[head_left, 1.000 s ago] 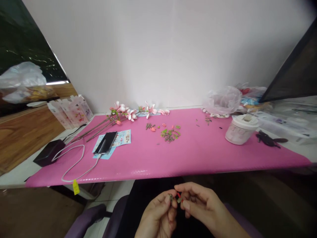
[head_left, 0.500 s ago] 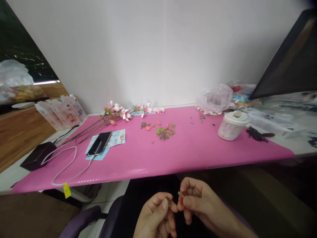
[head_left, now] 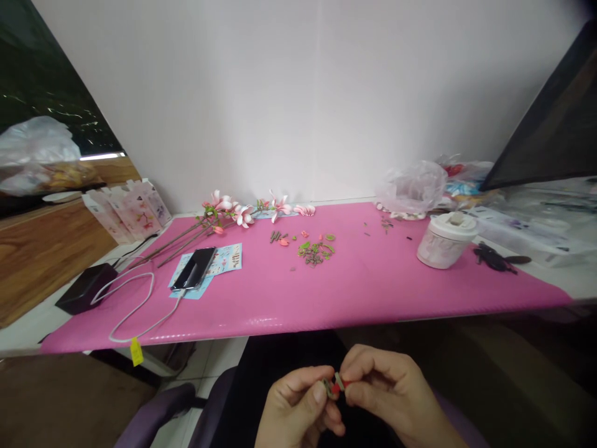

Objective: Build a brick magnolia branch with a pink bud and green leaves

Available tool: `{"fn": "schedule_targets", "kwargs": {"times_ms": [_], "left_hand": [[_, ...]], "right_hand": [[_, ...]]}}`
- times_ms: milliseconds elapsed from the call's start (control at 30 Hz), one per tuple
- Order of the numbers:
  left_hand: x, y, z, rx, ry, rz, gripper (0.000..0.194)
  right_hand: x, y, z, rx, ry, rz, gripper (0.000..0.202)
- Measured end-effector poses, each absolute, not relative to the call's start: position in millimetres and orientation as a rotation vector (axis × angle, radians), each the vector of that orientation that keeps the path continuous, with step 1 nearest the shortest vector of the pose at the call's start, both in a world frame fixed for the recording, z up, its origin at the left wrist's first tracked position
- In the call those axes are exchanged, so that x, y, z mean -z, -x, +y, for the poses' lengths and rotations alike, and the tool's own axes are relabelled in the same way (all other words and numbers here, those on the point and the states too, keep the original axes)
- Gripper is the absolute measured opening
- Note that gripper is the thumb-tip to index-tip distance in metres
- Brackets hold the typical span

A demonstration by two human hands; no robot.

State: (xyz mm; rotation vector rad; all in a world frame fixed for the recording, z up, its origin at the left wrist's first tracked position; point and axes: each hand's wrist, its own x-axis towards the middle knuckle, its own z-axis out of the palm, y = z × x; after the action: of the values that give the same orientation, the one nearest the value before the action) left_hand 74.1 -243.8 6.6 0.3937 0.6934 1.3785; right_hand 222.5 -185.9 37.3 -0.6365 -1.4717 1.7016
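Below the table's front edge, my left hand [head_left: 301, 404] pinches a small grey-green piece [head_left: 329, 388] between thumb and index finger. My right hand [head_left: 387, 389] is closed on a small red piece [head_left: 346, 384] with a pale greenish bit at its tip. The two small pieces meet or nearly meet between my fingertips; whether they are joined cannot be made out. On the pink mat [head_left: 280, 298] lies a pile of small brown and green pieces [head_left: 316, 254], with short brown sticks [head_left: 278, 236] and a coral piece [head_left: 284, 242] beside it.
Pink flowers on stems [head_left: 244, 215] lie at the back left. A phone [head_left: 194, 269] with a white cable rests on blue paper. At the right are a white lidded cup [head_left: 445, 241], black keys [head_left: 493, 256] and plastic bags [head_left: 415, 186]. A black box [head_left: 86, 288] sits far left.
My hands have come together, bringing the red piece up against the grey-green one. The whole view has shifted slightly, so the table's things appear a little further right.
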Motion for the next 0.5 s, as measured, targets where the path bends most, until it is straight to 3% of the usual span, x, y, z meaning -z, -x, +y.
{"fn": "schedule_targets", "kwargs": {"times_ms": [267, 500], "left_hand": [[-4.8, -73.6, -244.4, -1.496, -0.645, 0.761, 0.015], [-8.9, -80.2, -247.4, -1.653, -0.776, 0.860, 0.012]], "right_hand": [[-43.8, -226.8, -189.8, -1.140, 0.603, -1.878, 0.012], [-48.0, -225.0, -192.9, -0.967, 0.486, -1.934, 0.016]]}}
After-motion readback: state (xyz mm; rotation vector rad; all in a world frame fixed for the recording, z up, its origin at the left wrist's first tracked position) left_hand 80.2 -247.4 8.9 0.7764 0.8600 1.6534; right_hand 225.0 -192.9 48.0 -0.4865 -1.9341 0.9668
